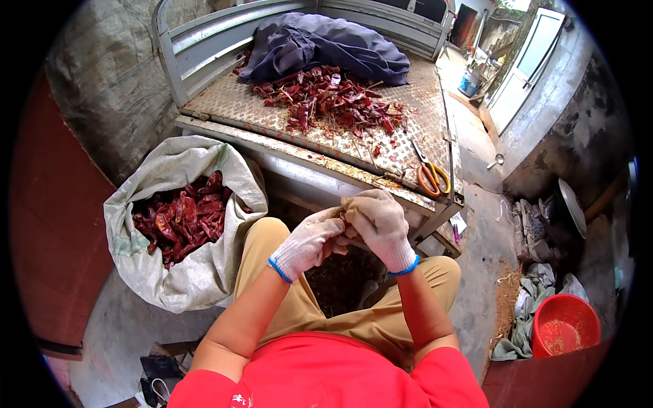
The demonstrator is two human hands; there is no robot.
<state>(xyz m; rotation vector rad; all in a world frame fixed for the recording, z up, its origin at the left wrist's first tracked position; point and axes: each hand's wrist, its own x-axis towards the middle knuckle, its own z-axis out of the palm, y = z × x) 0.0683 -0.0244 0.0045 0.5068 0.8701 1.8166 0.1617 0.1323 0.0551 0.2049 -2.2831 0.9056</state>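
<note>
My left hand [309, 239] and my right hand [381, 223] wear white knit work gloves with blue cuffs. They meet above my lap, fingers curled and pressed together. Whatever lies between them is hidden by the gloves. In front, a heap of dried red chili peppers [316, 102] lies on the metal truck bed [221, 92], with stems and flakes scattered about. To the left of my knee stands a white woven sack [143, 272] with its rim rolled open, holding more dried red chilies [187, 217]. Scissors [430, 173] with orange and yellow handles rest at the bed's near right corner.
A dark purple-grey cloth [323, 47] covers the back of the heap. Metal side rails [211, 37] border the bed. At the right are a red plastic basin [564, 326], crumpled cloth [524, 326] and a round lid [571, 207]. A spoon [496, 161] lies farther off.
</note>
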